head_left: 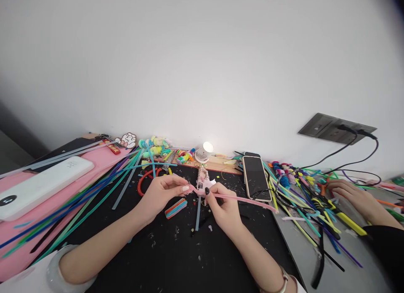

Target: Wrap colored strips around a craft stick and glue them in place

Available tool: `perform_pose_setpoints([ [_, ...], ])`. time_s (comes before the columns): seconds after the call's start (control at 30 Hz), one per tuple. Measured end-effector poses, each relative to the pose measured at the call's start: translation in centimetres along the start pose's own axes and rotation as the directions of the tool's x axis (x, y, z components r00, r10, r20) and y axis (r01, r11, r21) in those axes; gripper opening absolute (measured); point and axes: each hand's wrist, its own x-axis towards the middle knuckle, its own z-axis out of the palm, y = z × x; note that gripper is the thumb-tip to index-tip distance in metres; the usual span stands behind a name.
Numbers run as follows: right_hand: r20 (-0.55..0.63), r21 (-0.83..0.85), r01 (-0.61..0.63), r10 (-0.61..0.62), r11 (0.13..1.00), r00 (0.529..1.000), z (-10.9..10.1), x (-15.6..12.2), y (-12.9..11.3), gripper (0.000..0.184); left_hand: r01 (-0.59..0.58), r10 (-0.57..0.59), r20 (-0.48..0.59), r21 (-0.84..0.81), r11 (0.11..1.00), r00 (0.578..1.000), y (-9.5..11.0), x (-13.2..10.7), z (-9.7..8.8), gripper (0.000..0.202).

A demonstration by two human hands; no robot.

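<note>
My forearms are spanning the lower frame above a black tabletop. At the centre, my left hand is pinching a pink pipe cleaner between closed fingertips, and my right hand is gripping it too, fingers curled, its long end extending rightward.

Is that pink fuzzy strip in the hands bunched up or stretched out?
Mostly stretched out: the pink strip runs nearly straight past the right hand, bending near the left hand.

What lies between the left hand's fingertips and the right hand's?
In the head view, a short stretch of the pink pipe cleaner bridges the gap from left hand to right hand, held by both.
</note>
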Motion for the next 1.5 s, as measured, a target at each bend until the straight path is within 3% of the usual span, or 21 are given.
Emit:
perform_pose_setpoints([
  [0.43,0.023,-0.09,0.109,-0.107,0.99,0.994,0.4,-0.3,-0.3,0.022,0.054,-0.058,-0.02,-0.166,0.985,0.998,-0.2,0.0,0.0,0.023],
  [0.87,-0.041,-0.138,0.11,-0.117,0.984,0.992,0.1,-0.3,-0.7,0.023,-0.044,0.041,0.025,0.109,0.993,0.999,0.4,-0.2,0.2,0.01],
  [1.17,-0.041,-0.131,0.103,-0.109,0.986,0.993,0.0,-0.3,-0.5,0.023,-0.038,0.032,0.047,0.128,0.991,0.998,0.8,-0.3,0.4,0.007],
  [1.5,-0.043,-0.135,0.045,-0.051,0.99,0.998,0.0,0.0,-0.4,0.026,-0.012,0.011,0.015,0.033,0.999,1.0,0.5,-0.3,0.1,0.014],
])
